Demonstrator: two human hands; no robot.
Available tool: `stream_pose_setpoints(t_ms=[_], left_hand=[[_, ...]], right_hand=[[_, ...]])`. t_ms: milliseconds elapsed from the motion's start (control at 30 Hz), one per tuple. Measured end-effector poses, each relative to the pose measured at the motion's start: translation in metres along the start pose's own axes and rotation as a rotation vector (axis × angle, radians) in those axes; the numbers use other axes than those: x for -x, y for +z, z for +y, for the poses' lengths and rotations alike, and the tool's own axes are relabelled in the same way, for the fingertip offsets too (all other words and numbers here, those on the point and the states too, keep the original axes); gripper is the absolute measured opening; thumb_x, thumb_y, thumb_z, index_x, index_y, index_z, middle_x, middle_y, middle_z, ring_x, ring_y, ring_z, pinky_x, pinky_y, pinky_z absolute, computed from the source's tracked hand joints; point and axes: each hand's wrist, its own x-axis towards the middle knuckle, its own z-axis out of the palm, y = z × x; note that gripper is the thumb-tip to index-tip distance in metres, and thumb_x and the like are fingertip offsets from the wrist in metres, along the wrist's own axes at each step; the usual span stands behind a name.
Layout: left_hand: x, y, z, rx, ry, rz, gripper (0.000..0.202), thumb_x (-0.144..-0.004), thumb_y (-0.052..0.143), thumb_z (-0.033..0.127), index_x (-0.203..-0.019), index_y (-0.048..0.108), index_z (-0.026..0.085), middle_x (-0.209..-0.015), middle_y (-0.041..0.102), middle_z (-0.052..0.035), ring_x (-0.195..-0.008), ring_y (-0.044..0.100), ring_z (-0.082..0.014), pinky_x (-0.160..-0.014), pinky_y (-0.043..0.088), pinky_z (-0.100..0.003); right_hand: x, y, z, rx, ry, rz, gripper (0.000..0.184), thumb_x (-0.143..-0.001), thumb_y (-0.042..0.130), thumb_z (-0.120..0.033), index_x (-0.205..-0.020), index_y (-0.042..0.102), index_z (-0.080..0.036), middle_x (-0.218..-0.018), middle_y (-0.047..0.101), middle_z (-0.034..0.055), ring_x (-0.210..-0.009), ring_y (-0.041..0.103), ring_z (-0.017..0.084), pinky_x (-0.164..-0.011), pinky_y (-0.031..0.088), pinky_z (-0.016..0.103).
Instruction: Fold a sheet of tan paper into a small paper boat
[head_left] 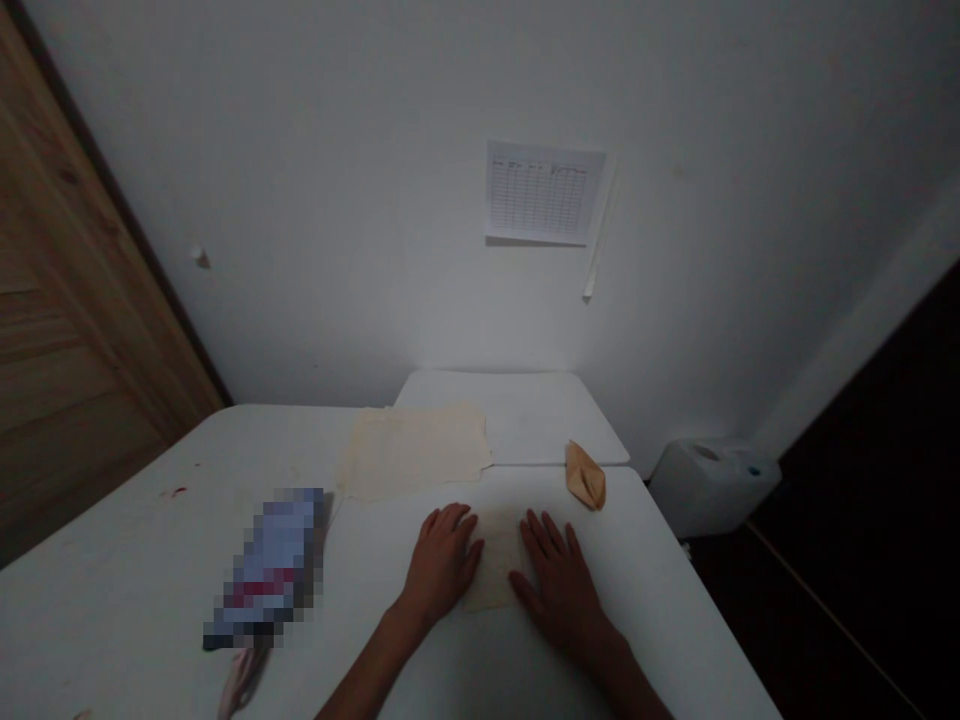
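White bench (pixel 360 570) by a pale wall (pixel 337 200), two hands over a thin sheet (pixel 495 560)

A printed chart (pixel 541 195) hangs on the wall, its writing too small to read, with a narrow white strip (pixel 600 245) slanting beside it. Wooden boards (pixel 82 250) fill the left side, cut off by the frame. Low on the right, beyond the bench edge, sits a white container (pixel 701 490) with a dark opening on top; its contents cannot be made out, and the floor near it sinks into shadow.

The small sheet lies flat on the bench between the hands. The left hand (pixel 442 560) is palm down at its left edge, fingers lightly bent; the right hand (pixel 559 585) is at its right edge, fingers spread. Neither grip is closed round anything. How firmly they press cannot be told, and both forearms run out of the bottom of the frame.

Behind the left hand lie larger cream sheets (pixel 420 450), slightly uneven at the edges. A folded brown piece (pixel 585 478) lies beyond the right hand; its inside is hidden. At left, a bluish item (pixel 274 550) is masked by pixels, a pinkish strip (pixel 238 680) trailing from it and out of view.
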Motion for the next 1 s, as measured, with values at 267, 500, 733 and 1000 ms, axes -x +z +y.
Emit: stream_pose_setpoints(t_ms=[267,500,733,1000], left_hand=[[-0.001,0.0,-0.004,0.079,-0.013,0.071,0.031,-0.084,0.058,0.025,-0.114,0.061,0.018,-0.118,0.062,-0.0109,-0.112,0.056,-0.0278,-0.098,0.044,-0.047],[0.0,-0.003,-0.004,0.262,-0.025,0.04,0.039,-0.082,0.057,0.022,-0.121,0.057,0.021,-0.12,0.061,-0.0103,-0.111,0.056,-0.0269,-0.096,0.045,-0.046],[-0.001,-0.01,-0.002,0.542,-0.005,-0.013,0.045,-0.082,0.055,0.016,-0.127,0.05,0.022,-0.124,0.055,-0.0095,-0.111,0.055,-0.022,-0.095,0.047,-0.039],[-0.002,-0.005,-0.001,0.606,-0.151,-0.038,0.059,-0.076,0.054,0.009,-0.133,0.044,0.02,-0.097,0.064,-0.0024,-0.07,0.058,-0.0133,-0.067,0.051,-0.027]], right_hand=[[0.013,-0.003,0.01,-0.074,-0.052,0.041,0.077,-0.087,0.046,-0.063,-0.149,0.03,-0.021,-0.156,0.02,0.0071,-0.143,0.017,0.031,-0.116,0.01,0.052],[-0.006,-0.002,0.01,-0.23,0.038,0.231,0.044,-0.091,0.047,-0.037,-0.13,0.056,-0.018,-0.133,0.057,0.0097,-0.124,0.049,0.025,-0.107,0.034,0.041],[-0.041,-0.012,0.005,-0.362,-0.017,0.244,0.037,-0.085,0.054,-0.028,-0.12,0.062,-0.018,-0.119,0.065,0.0088,-0.112,0.057,0.023,-0.105,0.036,0.038],[-0.051,-0.015,-0.001,-0.489,0.005,0.177,0.033,-0.078,0.059,-0.02,-0.11,0.067,-0.021,-0.096,0.07,0.003,-0.095,0.061,0.02,-0.098,0.039,0.036]])
